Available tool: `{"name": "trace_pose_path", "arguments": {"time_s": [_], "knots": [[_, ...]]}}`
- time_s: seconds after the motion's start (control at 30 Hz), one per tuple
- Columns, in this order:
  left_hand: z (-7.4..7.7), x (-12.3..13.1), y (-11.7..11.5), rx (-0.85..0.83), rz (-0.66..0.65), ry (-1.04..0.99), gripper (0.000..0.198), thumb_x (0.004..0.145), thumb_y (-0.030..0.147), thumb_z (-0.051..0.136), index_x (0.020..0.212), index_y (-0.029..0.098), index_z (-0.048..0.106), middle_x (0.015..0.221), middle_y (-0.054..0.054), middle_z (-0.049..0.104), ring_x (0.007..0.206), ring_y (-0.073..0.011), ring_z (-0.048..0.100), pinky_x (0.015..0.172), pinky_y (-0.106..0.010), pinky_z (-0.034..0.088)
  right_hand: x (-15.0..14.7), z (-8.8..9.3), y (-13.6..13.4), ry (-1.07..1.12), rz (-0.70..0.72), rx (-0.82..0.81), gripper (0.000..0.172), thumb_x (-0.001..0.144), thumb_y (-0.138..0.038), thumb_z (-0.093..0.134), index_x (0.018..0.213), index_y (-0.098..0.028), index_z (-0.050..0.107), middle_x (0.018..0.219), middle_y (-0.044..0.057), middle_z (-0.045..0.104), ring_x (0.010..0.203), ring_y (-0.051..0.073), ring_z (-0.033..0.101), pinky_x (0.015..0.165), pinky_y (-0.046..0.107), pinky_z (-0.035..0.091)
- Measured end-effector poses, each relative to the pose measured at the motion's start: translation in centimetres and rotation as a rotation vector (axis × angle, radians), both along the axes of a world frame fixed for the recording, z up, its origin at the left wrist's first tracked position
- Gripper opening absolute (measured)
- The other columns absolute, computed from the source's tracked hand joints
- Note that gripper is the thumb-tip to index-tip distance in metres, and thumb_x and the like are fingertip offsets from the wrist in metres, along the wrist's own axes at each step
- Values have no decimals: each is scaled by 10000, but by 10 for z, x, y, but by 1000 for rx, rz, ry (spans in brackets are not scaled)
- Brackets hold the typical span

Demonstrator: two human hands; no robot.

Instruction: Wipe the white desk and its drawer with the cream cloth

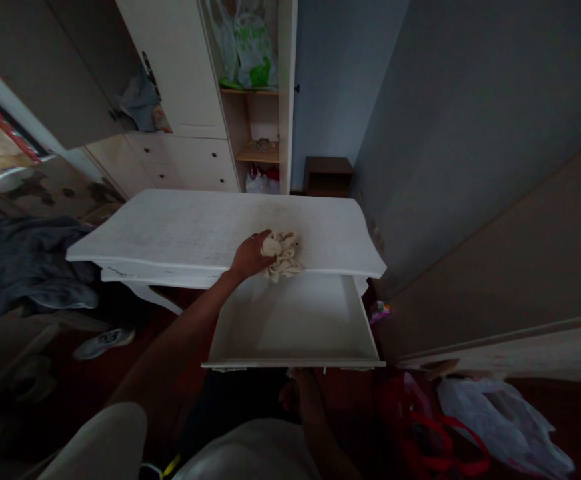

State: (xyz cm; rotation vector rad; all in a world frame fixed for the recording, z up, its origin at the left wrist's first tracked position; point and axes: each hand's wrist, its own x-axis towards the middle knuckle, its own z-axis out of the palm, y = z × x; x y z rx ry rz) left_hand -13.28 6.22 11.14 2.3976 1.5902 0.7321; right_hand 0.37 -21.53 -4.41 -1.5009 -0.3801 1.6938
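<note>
My left hand [254, 256] is closed around a crumpled cream cloth [283, 253], pressed on the front part of a white table's top [195, 220]. Part of the cloth hangs over the edge above a pulled-out drawer [290, 327]. Nothing lies inside the drawer. My right hand [294, 393] is low, at the middle of the drawer's front, its fingers curled and touching the front from below. Shadow and the drawer front hide part of its grip. Greyish smudges mark the tabletop around the cloth.
Behind the table stands a white wardrobe [185, 107] with bags on its shelves. A small brown cabinet [327, 175] is by the wall. Dark clothes [25, 267] are heaped at left, above a shoe [104, 343]. Red bag [420, 427] and white plastic bag [505, 420] lie at right.
</note>
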Motion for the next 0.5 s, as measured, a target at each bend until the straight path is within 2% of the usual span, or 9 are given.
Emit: {"name": "trace_pose_path", "arguments": {"time_s": [0.13, 0.27, 0.37, 0.5], "knots": [[-2, -13, -49, 13, -35, 61, 720, 717, 336, 705, 1378, 183, 464, 1224, -110, 638, 1137, -284, 593, 1007, -405, 463, -1, -9, -10, -28, -30, 5, 536, 603, -725, 567, 703, -199, 550, 417, 25, 592, 339, 120, 467, 374, 206, 290], [-15, -29, -94, 14, -69, 181, 708, 731, 397, 693, 1375, 198, 477, 1224, -131, 632, 1133, -308, 585, 985, -422, 469, -1, -15, -7, -24, 2, -32, 502, 622, -696, 584, 650, -196, 558, 419, 40, 594, 340, 123, 476, 376, 211, 306], [-28, -38, -112, -30, -33, 303, 692, 737, 392, 685, 1380, 230, 486, 1237, -133, 626, 1134, -326, 584, 980, -439, 457, -1, -18, -5, -27, 48, -61, 473, 644, -669, 595, 595, -200, 549, 403, 37, 574, 342, 132, 480, 372, 217, 316], [-43, -34, -118, -78, 40, 464, 706, 739, 356, 679, 1404, 262, 463, 1279, -135, 607, 1138, -353, 566, 973, -471, 431, -3, -26, -9, -24, 12, 27, 470, 644, -670, 617, 597, -205, 561, 422, 29, 577, 370, 141, 504, 384, 231, 349]]}}
